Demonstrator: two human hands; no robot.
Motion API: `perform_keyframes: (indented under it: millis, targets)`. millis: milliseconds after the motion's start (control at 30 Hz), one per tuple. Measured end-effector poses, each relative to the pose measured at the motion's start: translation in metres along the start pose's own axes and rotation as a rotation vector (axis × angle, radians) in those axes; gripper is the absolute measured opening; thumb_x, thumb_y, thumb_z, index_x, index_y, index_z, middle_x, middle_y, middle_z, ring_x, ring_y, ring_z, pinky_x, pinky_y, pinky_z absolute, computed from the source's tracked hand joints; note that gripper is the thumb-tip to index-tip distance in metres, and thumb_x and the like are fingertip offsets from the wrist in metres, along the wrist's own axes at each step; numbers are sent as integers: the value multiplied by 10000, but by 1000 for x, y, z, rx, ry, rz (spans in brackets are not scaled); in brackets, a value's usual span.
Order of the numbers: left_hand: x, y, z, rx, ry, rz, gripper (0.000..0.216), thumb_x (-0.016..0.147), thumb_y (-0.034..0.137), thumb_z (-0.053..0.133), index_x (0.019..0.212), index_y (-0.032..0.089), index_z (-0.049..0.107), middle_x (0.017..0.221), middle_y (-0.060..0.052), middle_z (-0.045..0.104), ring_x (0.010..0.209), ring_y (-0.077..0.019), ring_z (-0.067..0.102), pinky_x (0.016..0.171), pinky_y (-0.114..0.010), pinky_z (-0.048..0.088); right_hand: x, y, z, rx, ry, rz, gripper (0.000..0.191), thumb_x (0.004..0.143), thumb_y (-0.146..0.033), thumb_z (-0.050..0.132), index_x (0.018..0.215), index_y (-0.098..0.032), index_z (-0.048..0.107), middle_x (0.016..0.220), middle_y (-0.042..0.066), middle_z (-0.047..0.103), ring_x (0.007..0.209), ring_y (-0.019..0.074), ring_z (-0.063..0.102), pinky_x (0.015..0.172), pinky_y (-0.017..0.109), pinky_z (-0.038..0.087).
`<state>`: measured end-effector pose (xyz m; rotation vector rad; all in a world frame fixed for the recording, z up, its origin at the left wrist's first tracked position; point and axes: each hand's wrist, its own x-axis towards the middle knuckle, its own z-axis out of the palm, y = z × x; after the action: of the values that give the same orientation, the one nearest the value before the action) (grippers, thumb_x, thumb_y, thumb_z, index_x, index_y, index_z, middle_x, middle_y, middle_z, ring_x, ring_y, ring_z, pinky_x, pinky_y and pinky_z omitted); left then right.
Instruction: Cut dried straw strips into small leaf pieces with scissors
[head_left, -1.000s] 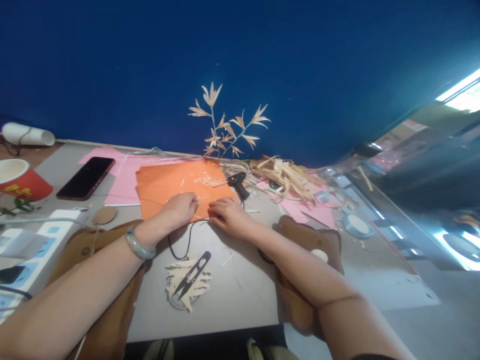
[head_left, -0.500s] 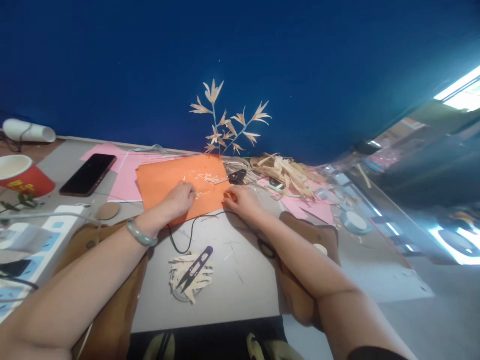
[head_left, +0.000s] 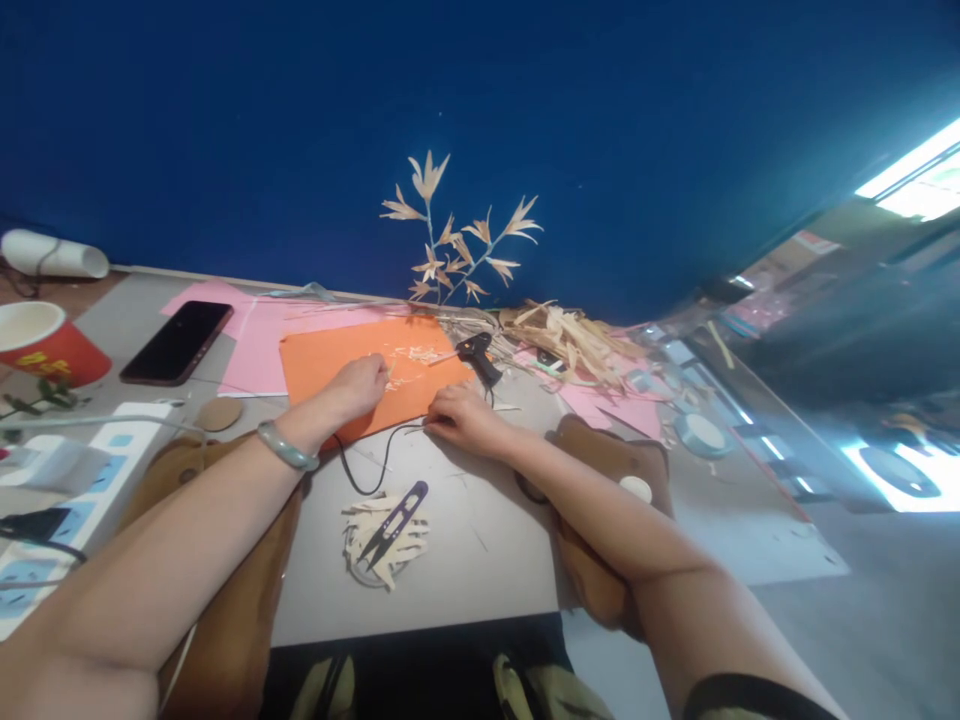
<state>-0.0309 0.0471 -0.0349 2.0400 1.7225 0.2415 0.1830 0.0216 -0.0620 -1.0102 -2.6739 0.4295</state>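
My left hand [head_left: 361, 388] rests over the orange paper [head_left: 322, 355], its fingers closed in a pinch; whatever it may hold is too small to make out. My right hand [head_left: 466, 420] lies at the paper's near right edge with fingers curled down, beside the black cord [head_left: 375, 488]. Its fingertips are partly hidden, so any held piece cannot be seen. A black glue gun [head_left: 480, 358] lies just beyond my right hand, its nozzle over the paper. Small pale scraps [head_left: 411, 354] are scattered on the sheet. Purple thread snips [head_left: 394, 525] lie on cut pale strips [head_left: 386, 570] nearer me.
Dried husks [head_left: 570, 340] are heaped at the back right on pink paper. A branch with husk flowers [head_left: 465, 265] stands against the blue partition [head_left: 300, 130]. On the left are a phone [head_left: 178, 342], a red paper cup [head_left: 56, 350] and a white power strip [head_left: 105, 480].
My right hand has moved left and towards me, away from the glue gun, whose handle now shows fully. My left hand stays almost in place, still pinched over the paper.
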Motion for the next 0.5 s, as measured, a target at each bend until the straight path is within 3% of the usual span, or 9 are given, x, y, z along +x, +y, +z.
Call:
perform_keyframes:
  millis: [167, 333, 500]
  targets:
    - [0, 0, 0, 3, 4, -2, 249, 870, 192, 383, 950, 141, 613, 928, -113, 684, 851, -223, 620, 708, -292, 435, 0, 3, 1, 101, 26, 39, 115, 869, -217, 574, 796, -143, 622, 799, 66, 643, 790, 166, 551, 740, 296, 344]
    - [-1, 0, 0, -2, 11, -1, 251, 864, 191, 382, 955, 140, 610, 918, -110, 686, 827, -216, 621, 693, -288, 435, 0, 10, -4, 552, 89, 288, 235, 853, -364, 577, 760, -149, 600, 700, 26, 627, 660, 136, 553, 643, 256, 418]
    - [-2, -1, -1, -3, 13, 1, 249, 864, 211, 384, 945, 142, 610, 892, -108, 682, 781, -208, 619, 669, -286, 433, 1, 9, -8, 957, 138, 474, 378, 731, -523, 682, 733, -160, 578, 693, 23, 646, 702, 156, 621, 689, 284, 475]
